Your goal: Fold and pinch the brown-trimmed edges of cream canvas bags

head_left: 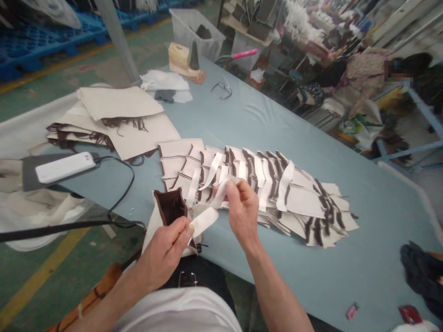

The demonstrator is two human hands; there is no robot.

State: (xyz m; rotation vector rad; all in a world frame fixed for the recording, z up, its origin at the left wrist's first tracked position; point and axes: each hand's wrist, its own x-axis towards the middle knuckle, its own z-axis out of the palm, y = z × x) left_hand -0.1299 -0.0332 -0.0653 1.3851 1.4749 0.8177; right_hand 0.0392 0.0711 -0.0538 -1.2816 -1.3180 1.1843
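Note:
My left hand [166, 251] is closed around a cream fabric pouch [166, 214] with a dark brown lining, its mouth facing up, and pinches one end of a white strip [204, 220]. My right hand [242, 210] is closed in a pinch on another white strip [221, 191] just above. Both hands hover at the near edge of a pale blue table [363, 258]. Right behind them lies a long overlapping row of cream fabric pieces [263, 184] with brown trim and white strips.
A stack of cream pieces with brown fringe [117, 117] lies at the left. A white power strip [64, 167] with a black cable sits beside it. Farther back are eyeglasses [222, 88], a clear bin [197, 32] and a seated person [377, 74].

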